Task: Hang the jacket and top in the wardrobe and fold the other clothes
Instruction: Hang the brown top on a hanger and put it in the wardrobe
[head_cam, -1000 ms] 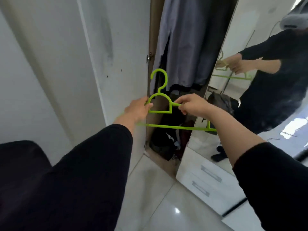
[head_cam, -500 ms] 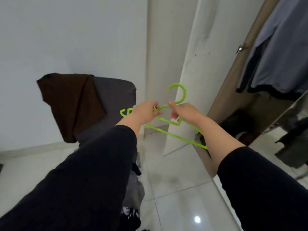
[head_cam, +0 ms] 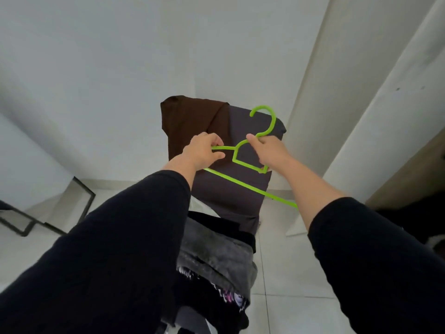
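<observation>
chair (head_cam: 231, 194) dead ahead, brown garment (head_cam: 190, 126) draped over its back, likely the top, with grey and black clothes (head_cam: 216, 259) heaped on the seat for folding; green hanger (head_cam: 250, 165) held level above, ready for dressing; left hand (head_cam: 202, 153) pinching one arm, right hand (head_cam: 269, 150) curled round the neck

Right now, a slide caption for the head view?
Both hands, left hand and right hand, hold a green hanger above clothes on a chair.
</observation>
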